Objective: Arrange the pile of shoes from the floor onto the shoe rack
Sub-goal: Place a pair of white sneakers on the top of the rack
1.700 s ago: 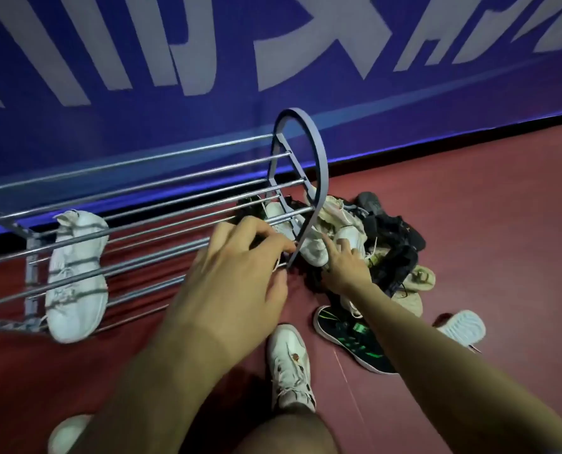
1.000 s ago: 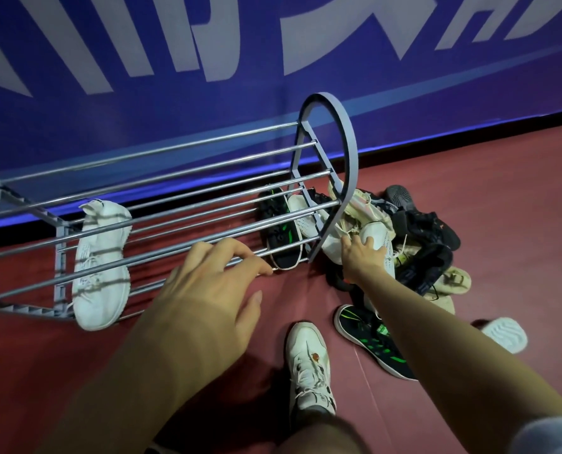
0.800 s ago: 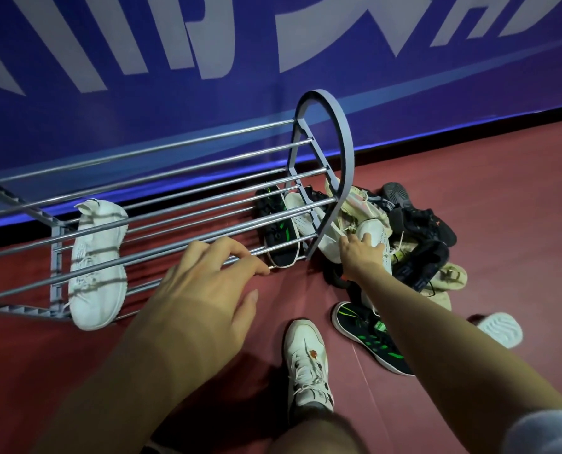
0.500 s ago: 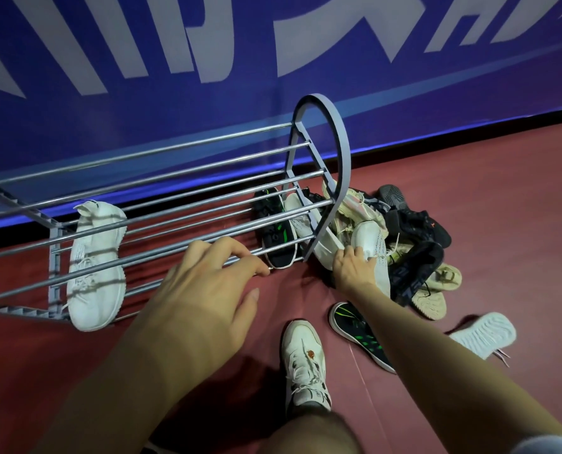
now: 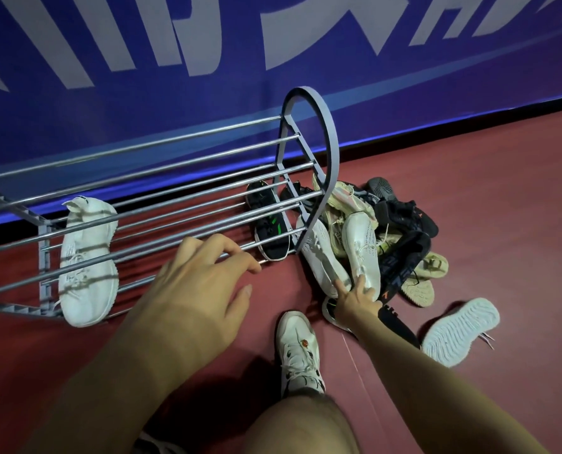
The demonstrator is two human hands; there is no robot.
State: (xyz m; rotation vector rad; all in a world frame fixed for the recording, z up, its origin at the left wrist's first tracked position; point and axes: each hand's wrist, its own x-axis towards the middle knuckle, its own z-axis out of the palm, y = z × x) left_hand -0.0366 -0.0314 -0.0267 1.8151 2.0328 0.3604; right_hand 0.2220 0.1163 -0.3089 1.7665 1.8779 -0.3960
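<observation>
Nearest the camera, a bare knee [image 5: 300, 424] and a worn white sneaker [image 5: 298, 350] rest on the dark red floor [image 5: 469, 198]. Left hand [image 5: 194, 290] hovers with fingers loosely spread, its grip apart, fingertips at a front bar of the shoe rack [image 5: 161, 204]. Right hand [image 5: 356, 298] pinches the heels of two white shoes [image 5: 361, 247] at the pile of shoes [image 5: 394, 231], grip clamped on them. One white knit shoe [image 5: 88, 260] and a black-and-green shoe [image 5: 269, 224] lie under the rack's bars. Beyond, a blue banner [image 5: 142, 103] carries large pale lettering, cropped and unreadable.
</observation>
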